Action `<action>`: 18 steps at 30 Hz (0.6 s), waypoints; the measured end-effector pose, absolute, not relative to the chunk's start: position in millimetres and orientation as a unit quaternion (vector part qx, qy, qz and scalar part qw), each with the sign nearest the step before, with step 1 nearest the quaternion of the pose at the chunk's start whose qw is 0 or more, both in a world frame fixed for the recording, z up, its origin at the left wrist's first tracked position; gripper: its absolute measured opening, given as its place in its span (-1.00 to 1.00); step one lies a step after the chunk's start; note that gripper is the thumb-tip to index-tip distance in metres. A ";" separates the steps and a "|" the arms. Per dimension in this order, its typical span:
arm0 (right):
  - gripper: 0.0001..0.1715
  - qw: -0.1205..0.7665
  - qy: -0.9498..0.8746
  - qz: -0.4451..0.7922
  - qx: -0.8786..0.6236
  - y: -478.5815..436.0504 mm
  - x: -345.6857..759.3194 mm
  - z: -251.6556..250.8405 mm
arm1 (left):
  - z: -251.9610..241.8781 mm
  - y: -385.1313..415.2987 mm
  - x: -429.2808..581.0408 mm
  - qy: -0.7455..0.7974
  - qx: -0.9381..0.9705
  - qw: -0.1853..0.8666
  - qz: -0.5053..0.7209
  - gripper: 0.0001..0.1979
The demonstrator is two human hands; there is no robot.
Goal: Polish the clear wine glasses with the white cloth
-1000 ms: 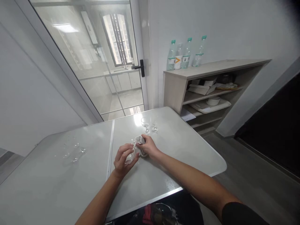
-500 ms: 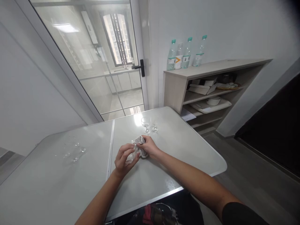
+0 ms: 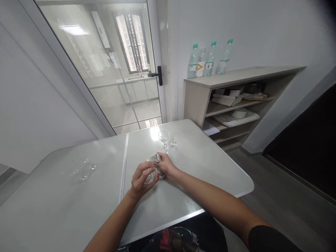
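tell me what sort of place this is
Probably a dining or break area next to a small kitchen. A tap and low white cabinets show through the glass door, and two stemmed glasses stand on the pale table.

Looks out from the wearer's head, forward and down, with the fingers (image 3: 144, 166) a little below and left of the frame's middle. Sits above and behind the fingers, near enough to take in both forearms (image 3: 207, 194) rising from the lower edge. Dips low enough to catch the clothes (image 3: 207, 231), on the near side of the fingers. Spreads wide over the tabletop (image 3: 210, 164) around them, then on to the door (image 3: 105, 66) beyond and left of the fingers, and the shelf (image 3: 196, 101) beyond and right. Serves as the only view.
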State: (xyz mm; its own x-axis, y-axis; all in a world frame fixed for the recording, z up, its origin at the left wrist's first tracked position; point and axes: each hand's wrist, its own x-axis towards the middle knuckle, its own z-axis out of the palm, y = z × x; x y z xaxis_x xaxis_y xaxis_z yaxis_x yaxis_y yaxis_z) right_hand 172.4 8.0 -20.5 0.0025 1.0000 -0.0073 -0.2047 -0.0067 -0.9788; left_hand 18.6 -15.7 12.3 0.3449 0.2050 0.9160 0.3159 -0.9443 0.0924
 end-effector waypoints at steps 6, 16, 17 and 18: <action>-0.74 0.554 -0.437 0.517 -0.484 6.9 177.0 -13.6 | 13.4 -13.8 16.1 -0.188 -0.796 0.043 -0.574 -0.60; -0.66 0.512 -0.408 0.605 -0.452 7.5 177.1 -18.3 | 15.1 -15.6 17.5 -0.207 -0.794 0.013 -0.572 -0.60; -0.66 0.519 -0.401 0.597 -0.462 8.0 177.8 -18.6 | 14.4 -15.7 17.9 -0.205 -0.797 0.010 -0.569 -0.60; -0.67 0.523 -0.396 0.590 -0.470 8.6 178.7 -18.5 | 13.6 -15.6 18.0 -0.205 -0.798 0.006 -0.567 -0.60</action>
State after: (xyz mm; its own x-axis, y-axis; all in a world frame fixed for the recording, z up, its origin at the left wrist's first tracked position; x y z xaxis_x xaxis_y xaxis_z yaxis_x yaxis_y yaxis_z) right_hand 178.7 8.6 -18.5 -0.0107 0.9901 -0.1397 -0.2456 -0.1381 -0.9595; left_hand 18.0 -15.6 13.6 0.2722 0.3209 0.9072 0.3346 -0.9155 0.2234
